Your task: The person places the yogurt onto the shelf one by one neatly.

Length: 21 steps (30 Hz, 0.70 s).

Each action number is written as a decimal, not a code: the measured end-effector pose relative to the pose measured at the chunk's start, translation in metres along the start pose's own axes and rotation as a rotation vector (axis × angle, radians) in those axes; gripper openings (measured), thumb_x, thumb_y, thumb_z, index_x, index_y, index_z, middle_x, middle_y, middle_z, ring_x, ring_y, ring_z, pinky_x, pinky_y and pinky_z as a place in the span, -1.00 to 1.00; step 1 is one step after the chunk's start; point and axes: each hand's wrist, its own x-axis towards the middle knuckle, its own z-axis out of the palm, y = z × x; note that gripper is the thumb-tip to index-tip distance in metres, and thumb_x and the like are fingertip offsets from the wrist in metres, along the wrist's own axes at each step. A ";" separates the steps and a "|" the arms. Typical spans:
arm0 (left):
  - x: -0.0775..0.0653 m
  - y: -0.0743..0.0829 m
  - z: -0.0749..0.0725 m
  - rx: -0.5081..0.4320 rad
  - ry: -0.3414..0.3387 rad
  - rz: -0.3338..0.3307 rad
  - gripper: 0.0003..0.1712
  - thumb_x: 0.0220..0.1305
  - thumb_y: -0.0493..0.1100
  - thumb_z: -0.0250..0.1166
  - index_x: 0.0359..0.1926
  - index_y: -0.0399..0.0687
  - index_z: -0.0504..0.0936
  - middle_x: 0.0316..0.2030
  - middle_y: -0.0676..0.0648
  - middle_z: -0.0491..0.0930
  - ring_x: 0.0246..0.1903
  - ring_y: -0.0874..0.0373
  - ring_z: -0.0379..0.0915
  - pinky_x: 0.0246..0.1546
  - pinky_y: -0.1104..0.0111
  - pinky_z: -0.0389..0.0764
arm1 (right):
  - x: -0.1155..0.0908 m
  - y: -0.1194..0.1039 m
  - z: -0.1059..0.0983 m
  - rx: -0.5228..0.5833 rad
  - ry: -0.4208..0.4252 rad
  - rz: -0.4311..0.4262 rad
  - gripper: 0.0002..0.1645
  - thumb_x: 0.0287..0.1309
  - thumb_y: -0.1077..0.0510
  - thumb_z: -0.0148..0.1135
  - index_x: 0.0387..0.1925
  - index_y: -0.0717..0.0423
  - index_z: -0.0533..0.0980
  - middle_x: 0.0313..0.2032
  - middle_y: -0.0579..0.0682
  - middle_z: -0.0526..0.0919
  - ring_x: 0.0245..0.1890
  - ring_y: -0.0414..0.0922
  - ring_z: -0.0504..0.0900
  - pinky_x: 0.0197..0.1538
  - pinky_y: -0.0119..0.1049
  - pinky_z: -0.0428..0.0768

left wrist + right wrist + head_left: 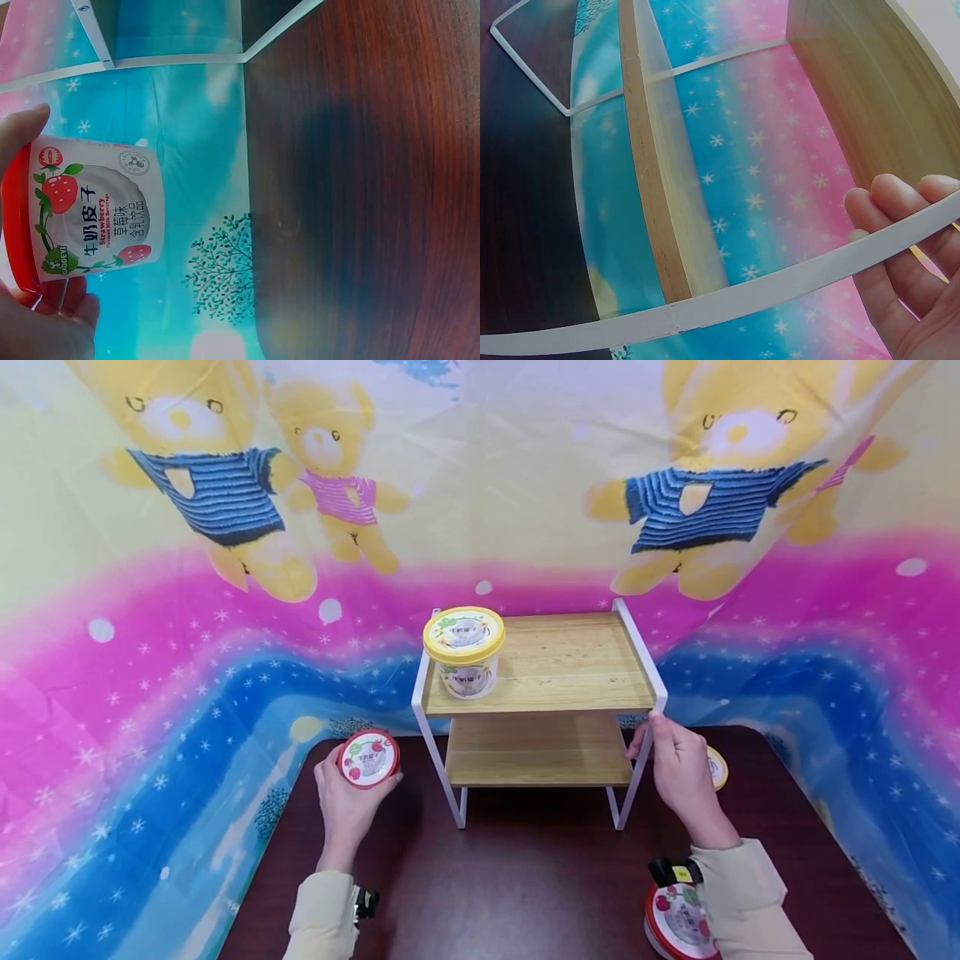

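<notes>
On the left, my left hand (348,806) grips a small tub (369,758) by its red lid, with the lid facing the head camera. In the left wrist view the tub (101,210) has a white side printed with strawberries, and my thumb and fingers lie around its lid end. My right hand (681,768) holds the right side of a two-tier shelf rack (562,668) just below its top board. The right wrist view shows those fingers (885,199) curled over the white metal frame bar (795,289). A yellow-lidded tub (465,652) stands on the top board's left end.
A dark wooden table (510,893) carries the rack. Behind my right hand lies part of another yellow lid (717,768). A red-lidded tub (681,922) is at the front right, partly covered by my right sleeve. A printed bear cloth (480,527) hangs close behind the rack.
</notes>
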 end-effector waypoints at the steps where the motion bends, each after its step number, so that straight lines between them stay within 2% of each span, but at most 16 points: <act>1: -0.001 0.000 0.000 0.002 0.002 -0.001 0.19 -0.16 0.07 0.72 0.40 -0.11 0.23 0.19 -0.16 0.30 0.19 -0.06 0.25 0.15 -0.10 0.49 | 0.000 0.000 0.000 0.000 0.000 0.000 -0.36 0.65 -0.04 -0.22 -0.51 0.11 0.55 -0.55 -0.06 0.65 -0.40 -0.05 0.66 -0.33 -0.43 0.53; 13: -0.008 0.005 -0.002 0.013 0.012 0.022 0.17 -0.17 0.00 0.73 0.39 -0.13 0.25 0.18 -0.17 0.31 0.19 -0.09 0.26 0.13 -0.12 0.49 | 0.000 0.001 -0.001 0.006 -0.002 -0.007 -0.37 0.65 -0.03 -0.21 -0.52 0.12 0.55 -0.55 -0.06 0.64 -0.41 -0.08 0.66 -0.32 -0.42 0.55; 21: -0.012 0.013 -0.006 0.026 0.001 0.027 0.18 -0.17 0.07 0.73 0.40 -0.08 0.25 0.18 -0.14 0.31 0.18 -0.05 0.27 0.10 -0.11 0.52 | 0.000 0.000 -0.001 0.016 -0.004 -0.002 -0.37 0.65 -0.03 -0.21 -0.52 0.12 0.55 -0.54 -0.04 0.64 -0.40 -0.04 0.66 -0.30 -0.45 0.55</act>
